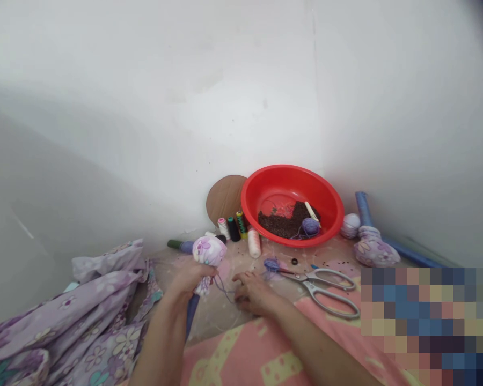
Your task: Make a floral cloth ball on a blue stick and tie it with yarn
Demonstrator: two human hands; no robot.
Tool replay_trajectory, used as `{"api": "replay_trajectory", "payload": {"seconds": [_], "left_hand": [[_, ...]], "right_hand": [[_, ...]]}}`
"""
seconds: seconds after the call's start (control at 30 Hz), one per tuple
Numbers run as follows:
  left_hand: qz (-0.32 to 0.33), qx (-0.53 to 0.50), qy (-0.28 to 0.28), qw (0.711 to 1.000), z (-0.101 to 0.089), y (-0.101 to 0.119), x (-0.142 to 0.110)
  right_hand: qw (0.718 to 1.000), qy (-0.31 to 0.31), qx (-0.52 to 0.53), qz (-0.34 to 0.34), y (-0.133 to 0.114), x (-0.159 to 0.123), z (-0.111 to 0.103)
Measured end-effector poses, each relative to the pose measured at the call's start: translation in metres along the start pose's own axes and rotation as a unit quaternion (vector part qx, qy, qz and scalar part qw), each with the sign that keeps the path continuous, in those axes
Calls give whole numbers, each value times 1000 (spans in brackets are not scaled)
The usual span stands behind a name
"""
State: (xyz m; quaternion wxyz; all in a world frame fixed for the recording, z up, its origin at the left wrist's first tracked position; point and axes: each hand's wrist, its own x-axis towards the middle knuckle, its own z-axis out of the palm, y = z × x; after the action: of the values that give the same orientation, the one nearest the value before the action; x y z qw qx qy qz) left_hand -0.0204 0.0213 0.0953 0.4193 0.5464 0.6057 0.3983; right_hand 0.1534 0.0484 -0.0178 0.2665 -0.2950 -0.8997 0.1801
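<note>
Gripping floral cloth bundle (209,252) in left hand (191,279) | right hand (253,292) open, near it

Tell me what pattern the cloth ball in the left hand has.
Lilac flowers on white; the head view shows the cloth ball in the left hand.

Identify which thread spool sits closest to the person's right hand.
The cream thread spool is nearest the right hand, in front of the red plastic basin. The white, dark and green-and-yellow spools stand farther back, toward the wall.
</note>
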Motion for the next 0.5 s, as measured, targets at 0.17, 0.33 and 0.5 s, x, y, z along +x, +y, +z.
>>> {"api": "replay_trajectory", "payload": {"seconds": [0.17,0.33,0.5], "left_hand": [[3,36,23,999,0,-4,1],[-4,56,28,998,0,-11,4],[0,43,30,999,0,-20,12]], "right_hand": [[983,70,166,42,9,3,0],[902,191,371,110,15,2,-22],[833,248,467,165,22,-2,-47]]}}
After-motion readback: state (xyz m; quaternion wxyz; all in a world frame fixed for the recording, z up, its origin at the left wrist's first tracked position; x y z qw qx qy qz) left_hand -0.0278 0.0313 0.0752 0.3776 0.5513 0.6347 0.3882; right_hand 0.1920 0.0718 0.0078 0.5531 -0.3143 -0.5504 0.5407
